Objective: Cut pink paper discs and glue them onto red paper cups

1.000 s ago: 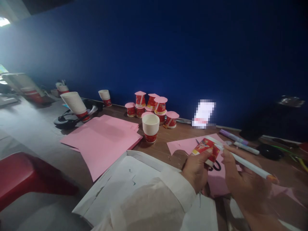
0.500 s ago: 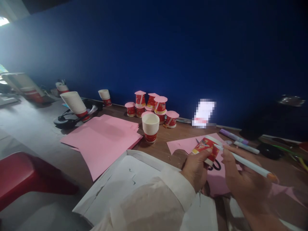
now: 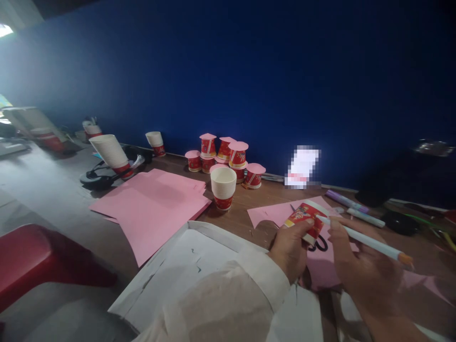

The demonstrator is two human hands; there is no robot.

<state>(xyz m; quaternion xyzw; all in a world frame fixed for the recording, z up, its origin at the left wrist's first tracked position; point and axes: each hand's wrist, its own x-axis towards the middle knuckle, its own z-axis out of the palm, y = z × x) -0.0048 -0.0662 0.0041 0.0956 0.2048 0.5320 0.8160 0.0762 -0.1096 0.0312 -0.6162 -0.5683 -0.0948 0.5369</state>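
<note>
My left hand [image 3: 290,249] is closed round a small red paper cup [image 3: 305,219], held on its side above a sheet of pink paper [image 3: 276,213]. My right hand [image 3: 359,266] grips a pale blue pen [image 3: 366,241], and the pen's tip touches the cup's rim. Black scissors [image 3: 319,244] lie on the pink paper just under the cup, partly hidden by my hands.
An upright white cup [image 3: 223,188] stands beside a stack of pink sheets [image 3: 153,206]. Several red cups capped with pink discs [image 3: 228,156] sit by the blue wall. A white box lid [image 3: 185,266] lies near me. Markers [image 3: 347,202] lie at the right, a red stool [image 3: 32,256] at the left.
</note>
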